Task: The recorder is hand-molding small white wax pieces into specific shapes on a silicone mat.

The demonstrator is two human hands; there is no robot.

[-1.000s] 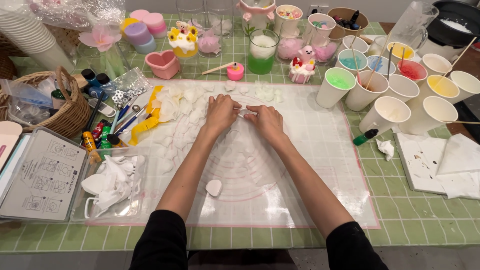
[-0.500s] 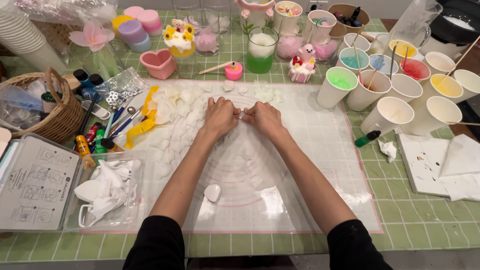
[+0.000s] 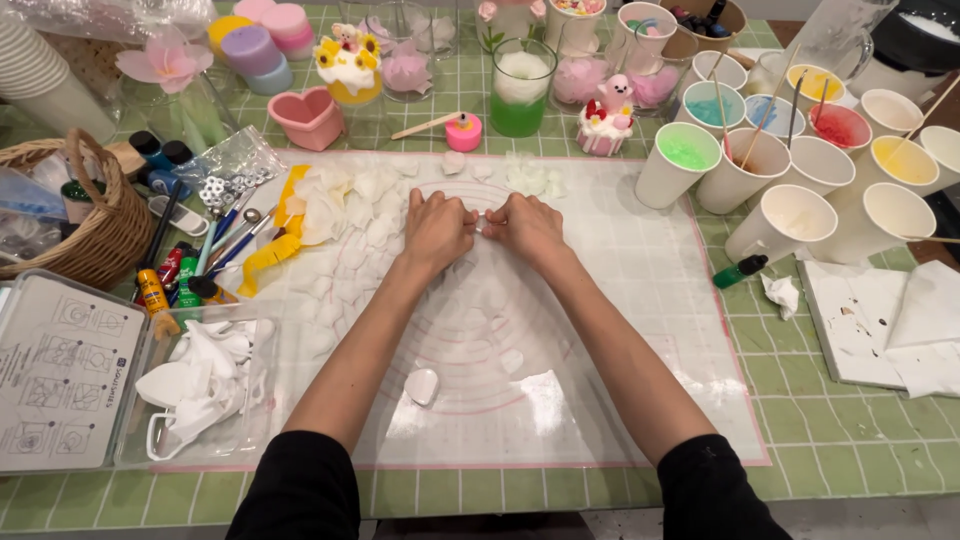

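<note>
Left hand and right hand knuckle to knuckle at mat centre, fingertips narrowed on a small white wax piece between them, equally near both; long axis not discernible. Loose white petals left of the hands. White rectangular diagram sheet in clear tray, far left.

Both arms stretched forward, left hand and right hand palms down, fingers meeting.
</note>
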